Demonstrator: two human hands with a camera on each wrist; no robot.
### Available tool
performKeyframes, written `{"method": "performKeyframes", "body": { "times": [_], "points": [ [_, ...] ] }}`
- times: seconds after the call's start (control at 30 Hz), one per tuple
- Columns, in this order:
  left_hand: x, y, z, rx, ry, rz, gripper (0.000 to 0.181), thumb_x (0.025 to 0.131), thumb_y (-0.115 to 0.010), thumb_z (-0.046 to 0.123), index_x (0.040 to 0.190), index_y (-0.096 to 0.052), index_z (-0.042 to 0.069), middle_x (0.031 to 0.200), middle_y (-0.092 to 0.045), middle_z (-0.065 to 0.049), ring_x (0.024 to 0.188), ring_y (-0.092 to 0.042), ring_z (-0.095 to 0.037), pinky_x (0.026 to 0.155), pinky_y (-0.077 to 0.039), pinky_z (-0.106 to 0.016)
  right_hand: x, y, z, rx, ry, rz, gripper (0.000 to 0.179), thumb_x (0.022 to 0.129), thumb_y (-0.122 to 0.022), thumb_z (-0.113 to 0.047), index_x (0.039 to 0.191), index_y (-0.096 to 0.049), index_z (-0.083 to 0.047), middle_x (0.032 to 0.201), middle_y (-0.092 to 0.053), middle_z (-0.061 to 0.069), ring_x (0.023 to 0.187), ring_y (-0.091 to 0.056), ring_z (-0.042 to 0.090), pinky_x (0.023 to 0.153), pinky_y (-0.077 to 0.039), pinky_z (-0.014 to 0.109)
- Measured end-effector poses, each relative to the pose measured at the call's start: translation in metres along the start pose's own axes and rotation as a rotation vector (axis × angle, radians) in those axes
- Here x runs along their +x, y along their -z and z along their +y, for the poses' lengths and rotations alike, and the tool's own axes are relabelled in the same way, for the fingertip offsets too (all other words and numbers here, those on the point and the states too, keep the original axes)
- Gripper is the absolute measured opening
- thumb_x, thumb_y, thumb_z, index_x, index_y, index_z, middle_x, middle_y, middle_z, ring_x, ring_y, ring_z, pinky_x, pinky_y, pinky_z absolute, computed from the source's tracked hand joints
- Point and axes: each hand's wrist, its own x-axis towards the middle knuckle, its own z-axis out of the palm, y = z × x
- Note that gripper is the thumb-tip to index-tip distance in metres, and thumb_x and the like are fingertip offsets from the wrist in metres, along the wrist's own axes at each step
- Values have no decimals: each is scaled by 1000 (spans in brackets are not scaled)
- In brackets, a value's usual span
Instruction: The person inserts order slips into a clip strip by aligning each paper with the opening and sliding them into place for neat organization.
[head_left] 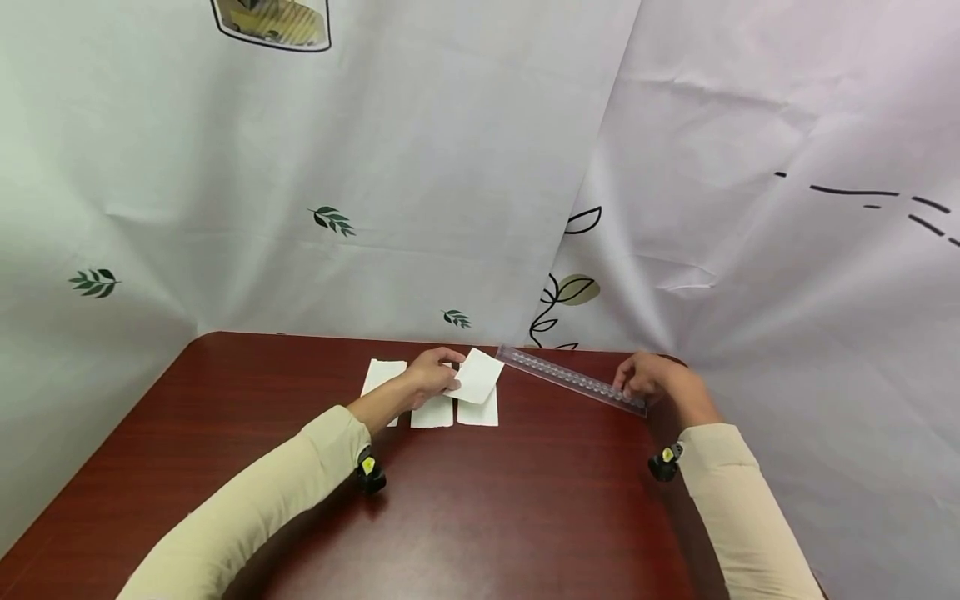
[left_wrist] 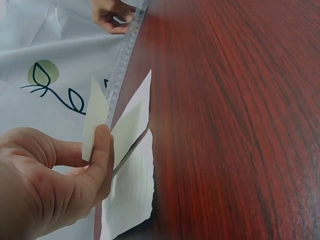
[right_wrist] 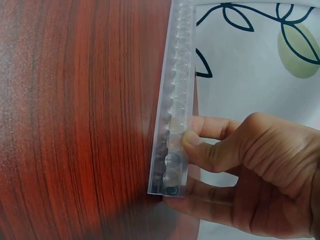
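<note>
Between thumb and fingers, my left hand pinches a small piece of white paper, lifted and tilted above the table. Beneath and beside that hand lie several similar paper pieces in a row; the left wrist view shows a rough, torn-looking edge on a lying piece. My right hand grips the near end of a long clear plastic ruler with a wavy row along its middle. The ruler slants across the table's back right, its far end close to the held paper.
The dark red wooden table meets a white cloth backdrop printed with leaves along its back edge. The cloth also hangs close along the right side, near my right arm.
</note>
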Motion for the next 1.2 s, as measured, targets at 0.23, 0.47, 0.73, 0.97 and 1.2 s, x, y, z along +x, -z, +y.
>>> {"method": "performKeyframes", "body": {
  "times": [0.23, 0.47, 0.73, 0.97, 1.2],
  "points": [
    [4, 0, 4, -8, -3, -6, 49, 105, -63, -12, 153, -58, -3, 148, -59, -27, 116, -60, -26, 88, -55, -28, 1, 3, 0, -20, -2, 11, 20, 95, -67, 12, 104, -76, -3, 90, -71, 6, 79, -58, 17, 69, -57, 34],
    [7, -3, 5, -10, 4, -16, 49, 105, -63, -10, 153, -59, -4, 153, -57, -28, 121, -58, -27, 91, -55, -29, 1, 2, -3, -22, -7, 5, 20, 92, -68, 12, 101, -75, -4, 91, -71, 9, 79, -57, 17, 70, -58, 36],
    [7, -17, 6, 7, -7, -32, 49, 105, -64, -9, 153, -60, -6, 149, -58, -28, 102, -55, -20, 79, -50, -25, 1, 0, 0, -11, 1, -1, 20, 93, -68, 12, 103, -77, -3, 91, -74, 5, 81, -60, 17, 73, -60, 37],
    [13, -26, 7, 35, 4, -21, 47, 104, -66, -8, 151, -62, -4, 150, -61, -29, 110, -63, -22, 89, -56, -29, 4, 0, 1, -15, -5, 0, 19, 93, -69, 10, 103, -78, -5, 91, -74, 6, 81, -61, 17, 72, -60, 37],
    [16, -34, 9, 37, 23, -21, 45, 105, -66, -8, 149, -62, -4, 135, -62, -21, 102, -60, -21, 86, -55, -29, 2, -1, 1, -12, 3, 3, 19, 94, -68, 10, 104, -77, -3, 90, -72, 7, 81, -61, 18, 73, -61, 38]
  ]
}}
